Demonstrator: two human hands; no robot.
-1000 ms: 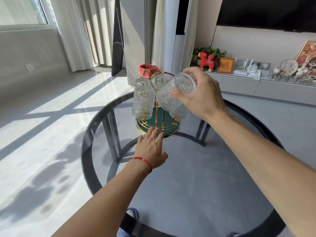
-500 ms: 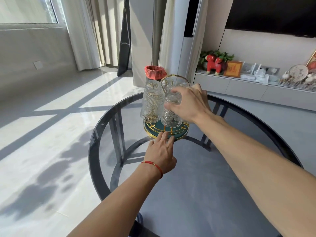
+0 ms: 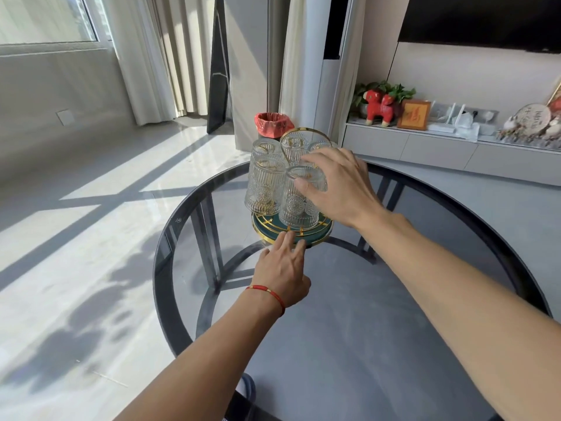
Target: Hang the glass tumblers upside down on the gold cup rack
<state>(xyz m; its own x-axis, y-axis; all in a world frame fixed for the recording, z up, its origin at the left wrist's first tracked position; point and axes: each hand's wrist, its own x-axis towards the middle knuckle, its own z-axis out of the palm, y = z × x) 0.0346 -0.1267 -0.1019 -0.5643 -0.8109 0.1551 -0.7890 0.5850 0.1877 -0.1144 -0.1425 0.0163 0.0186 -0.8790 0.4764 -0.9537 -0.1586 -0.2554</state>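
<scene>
While the right hand [image 3: 337,186] grasps the upturned base of a clear ribbed glass tumbler [image 3: 299,197], mouth down over the near side of the gold wire cup rack [image 3: 305,133], the main risk, as I judge it, lies in letting go too soon. I cannot tell whether the tumbler is seated on its peg, since the glass and the fingers hide the wire inside. If it is only partly on, a release could let it tip against the neighbouring inverted tumbler [image 3: 264,186], which stands just beside it, and glass on glass may chip or crack. The left hand [image 3: 280,265] lies flat and unclenched, holding nothing, its fingertips [image 3: 287,237] touching the gold rim of the round green rack base [image 3: 318,237]. That steadies the stand; lifting it early could let the rack slide or turn on the smooth round smoked-glass desk [image 3: 425,268]. A sideways pull as the right hand withdraws could also drag the tumbler off its peg or rock the loaded rack.
</scene>
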